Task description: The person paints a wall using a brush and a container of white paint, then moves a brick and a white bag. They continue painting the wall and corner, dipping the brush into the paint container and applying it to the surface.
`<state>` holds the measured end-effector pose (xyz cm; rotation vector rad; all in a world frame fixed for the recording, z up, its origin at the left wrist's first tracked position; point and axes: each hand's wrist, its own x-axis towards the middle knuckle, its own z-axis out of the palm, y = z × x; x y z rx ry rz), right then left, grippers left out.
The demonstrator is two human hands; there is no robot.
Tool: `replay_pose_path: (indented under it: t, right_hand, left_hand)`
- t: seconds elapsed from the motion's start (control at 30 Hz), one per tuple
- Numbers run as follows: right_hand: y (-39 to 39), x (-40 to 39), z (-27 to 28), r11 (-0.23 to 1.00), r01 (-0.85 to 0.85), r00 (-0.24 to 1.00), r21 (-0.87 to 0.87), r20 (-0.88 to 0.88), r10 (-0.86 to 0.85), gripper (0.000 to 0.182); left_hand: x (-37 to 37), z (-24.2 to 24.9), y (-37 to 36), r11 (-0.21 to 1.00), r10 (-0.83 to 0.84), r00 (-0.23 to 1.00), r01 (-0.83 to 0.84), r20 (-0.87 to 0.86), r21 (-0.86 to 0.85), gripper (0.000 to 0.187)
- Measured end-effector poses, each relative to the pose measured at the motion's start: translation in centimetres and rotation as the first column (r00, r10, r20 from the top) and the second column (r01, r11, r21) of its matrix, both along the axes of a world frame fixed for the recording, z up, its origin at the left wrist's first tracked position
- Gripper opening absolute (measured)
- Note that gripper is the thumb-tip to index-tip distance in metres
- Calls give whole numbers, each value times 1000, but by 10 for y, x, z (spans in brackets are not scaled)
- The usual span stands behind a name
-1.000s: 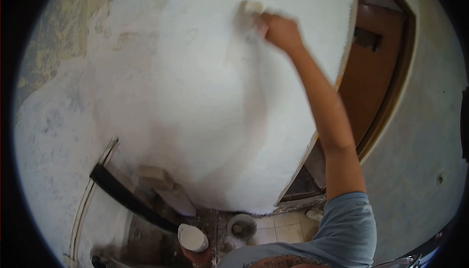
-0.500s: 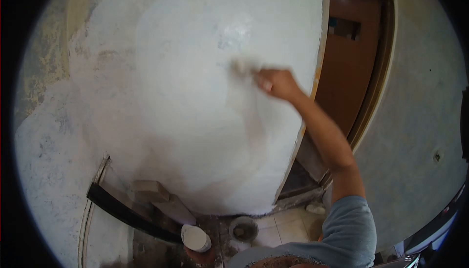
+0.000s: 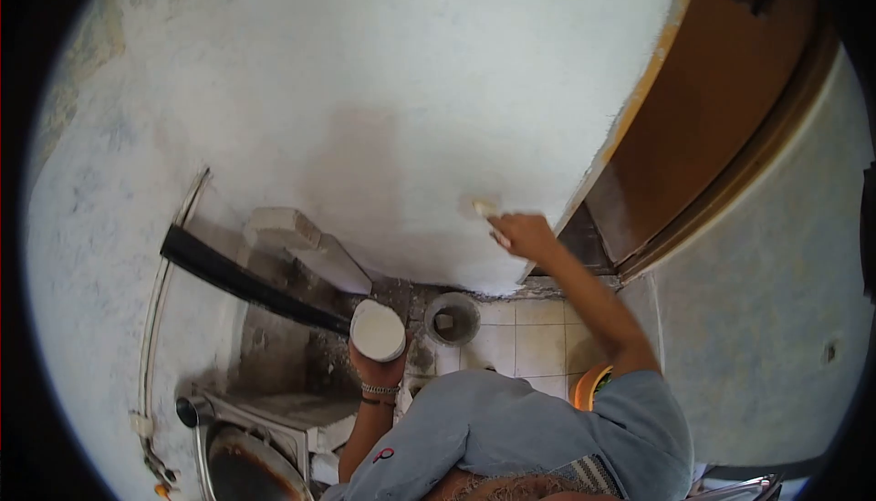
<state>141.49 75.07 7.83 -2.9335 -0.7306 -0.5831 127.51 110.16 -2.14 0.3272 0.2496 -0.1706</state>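
1. We see the right hand [image 3: 527, 234] closed in a grip on a small brush [image 3: 484, 206], with its fingers curled in.
2. The brush is at the low right part of the white wall [image 3: 438, 90], to the left of a brown door [image 3: 712, 118]. Its pale head is slightly blurred, so we cannot tell how firmly it meets the wall.
3. The left hand [image 3: 379, 370] is partly open, cupped around a white tub [image 3: 357, 318]. We cannot tell how far the fingers wrap, because the tub hides most of them.
4. The tub sits nearer to us than the brush and to its left. We look down through its open top onto something white inside.
5. A black pipe [image 3: 246, 282] slants from the left toward the tub; we cannot tell whether the two touch.
6. Just right of the tub, we find a grey bucket [image 3: 471, 308] on the floor [image 3: 538, 332].
7. Beyond the pipe we see a pale block [image 3: 278, 225], and at the near left a dark pan [image 3: 248, 466].
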Motion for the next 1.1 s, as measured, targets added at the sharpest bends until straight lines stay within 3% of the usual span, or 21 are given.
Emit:
replay_pose_path:
  t: [0.07, 0.1, 0.17, 0.2, 0.23, 0.33, 0.57, 0.8, 0.9, 1.1]
  right_hand:
    - [10, -39, -36, 902, 56, 998, 428, -61, -33, 26]
    - [16, -52, -48, 833, 66, 998, 549, -22, -65, 24]
    - [15, -76, -66, 473, 205, 966, 857, -255, 43, 23]
    - [15, -84, -70, 253, 315, 927, 915, -354, 126, 22]
    - [18, -95, -50, 149, 347, 916, 926, -369, 159, 24]
    - [7, -107, -19, -25, 316, 919, 948, -300, 255, 26]
    - [-17, -113, 28, -85, 238, 931, 968, -202, 305, 30]
    - [-12, -112, 60, 268, 159, 812, 950, -280, 512, 26]
    - [0, -103, 68, 374, 133, 783, 918, -329, 528, 15]
    - [25, -88, 64, 528, 1, 737, 849, -358, 574, 13]
  left_hand:
    - [2, 6, -13, 1000, 18, 999, -18, -31, -2, 59]
    - [2, 14, -24, 999, 35, 998, -34, -53, 14, 59]
    - [1, 17, -41, 999, 49, 995, -49, -83, -6, 58]
    - [2, 9, -47, 999, 39, 998, -38, -54, 12, 57]
    - [2, 12, -54, 998, 49, 997, -47, -56, 36, 56]
    - [2, 15, -77, 998, 42, 999, -41, -32, 38, 55]
    - [0, 6, -117, 999, 43, 999, -43, -1, -17, 57]
    - [2, -1, -134, 997, 74, 994, -76, -79, -13, 56]
    - [4, -1, -136, 997, 77, 993, -79, -86, -19, 53]
    - [1, -7, -137, 994, 104, 992, -102, -66, 28, 51]
